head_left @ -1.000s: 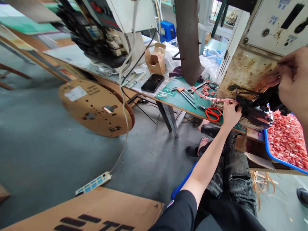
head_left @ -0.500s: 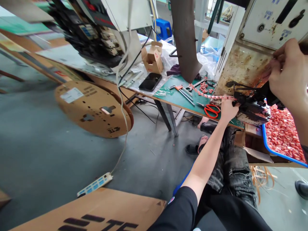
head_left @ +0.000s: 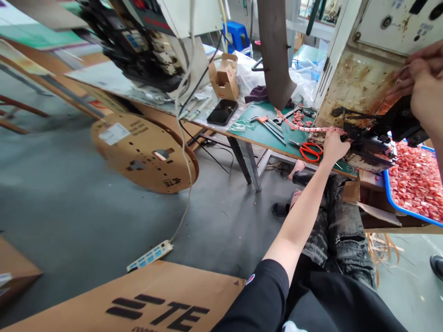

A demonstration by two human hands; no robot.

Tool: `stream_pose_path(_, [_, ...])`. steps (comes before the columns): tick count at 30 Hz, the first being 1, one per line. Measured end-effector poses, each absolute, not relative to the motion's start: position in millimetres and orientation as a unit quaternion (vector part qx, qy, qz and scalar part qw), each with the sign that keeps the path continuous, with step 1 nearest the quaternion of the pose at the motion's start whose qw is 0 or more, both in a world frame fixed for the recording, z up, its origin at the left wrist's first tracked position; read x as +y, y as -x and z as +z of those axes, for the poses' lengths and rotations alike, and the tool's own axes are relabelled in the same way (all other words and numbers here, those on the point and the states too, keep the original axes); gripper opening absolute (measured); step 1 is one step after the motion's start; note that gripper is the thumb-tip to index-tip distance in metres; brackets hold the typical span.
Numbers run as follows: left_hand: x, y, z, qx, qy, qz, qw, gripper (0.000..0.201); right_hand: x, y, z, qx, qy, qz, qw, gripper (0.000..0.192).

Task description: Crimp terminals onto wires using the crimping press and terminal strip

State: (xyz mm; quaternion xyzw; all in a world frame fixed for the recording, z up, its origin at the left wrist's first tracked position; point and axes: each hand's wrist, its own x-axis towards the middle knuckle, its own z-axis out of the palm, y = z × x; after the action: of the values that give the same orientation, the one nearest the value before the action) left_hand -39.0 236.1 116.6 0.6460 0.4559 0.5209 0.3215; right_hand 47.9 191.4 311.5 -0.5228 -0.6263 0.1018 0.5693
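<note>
My left hand (head_left: 335, 146) is closed on the end of a strip of small red-and-white connectors (head_left: 304, 128), where it meets the black feed block (head_left: 368, 145) of a rust-stained machine (head_left: 353, 87). From there the strip runs left across the green bench top. At the right edge, my right hand (head_left: 427, 78) is raised in front of the machine's front, above the black metal parts, with its fingers pinched together. What those fingers hold, if anything, is too small to make out. Red-handled scissors (head_left: 310, 151) lie just left of my left hand.
Hex keys (head_left: 272, 129), loose red pieces (head_left: 298, 119) and a phone (head_left: 222, 112) lie on the bench. A blue-rimmed tray (head_left: 388, 193) of red parts stands right, below the machine. A cardboard reel (head_left: 145, 157), power strip (head_left: 150, 256) and large carton (head_left: 166, 299) are to the left.
The view has turned slightly, so the scene sits further right and a little higher. My left hand stays on the strip at the feed block. My right hand has shifted towards the right edge.
</note>
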Motion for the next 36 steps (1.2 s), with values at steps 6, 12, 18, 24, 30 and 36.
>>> stream_pose_path(6, [226.6,42.4,119.7,0.46,-0.648,0.523,0.308,0.01,210.8,-41.7,289.0,-0.584,0.407,0.118,0.692,0.033])
stream_pose_path(12, [225.0,43.5,122.0,0.466,-0.648,0.516,0.309,0.011,213.4,-38.5,279.7,-0.585,0.419,0.027,0.694,0.045])
stream_pose_path(18, [225.8,42.4,121.3,0.462,-0.643,0.52,0.321,0.009,202.7,-36.7,288.1,-0.603,0.47,0.032,0.644,0.02])
stream_pose_path(24, [226.4,41.2,120.0,0.466,-0.647,0.518,0.311,0.009,191.6,-35.7,307.2,-0.675,0.539,-0.02,0.504,0.02])
stream_pose_path(30, [225.5,42.1,120.9,0.454,-0.652,0.522,0.31,0.008,191.6,-30.5,309.0,-0.658,0.577,-0.081,0.477,0.013])
stream_pose_path(36, [224.0,43.9,123.1,0.461,-0.657,0.513,0.305,0.009,206.2,-40.5,293.5,-0.612,0.475,0.135,0.618,0.019])
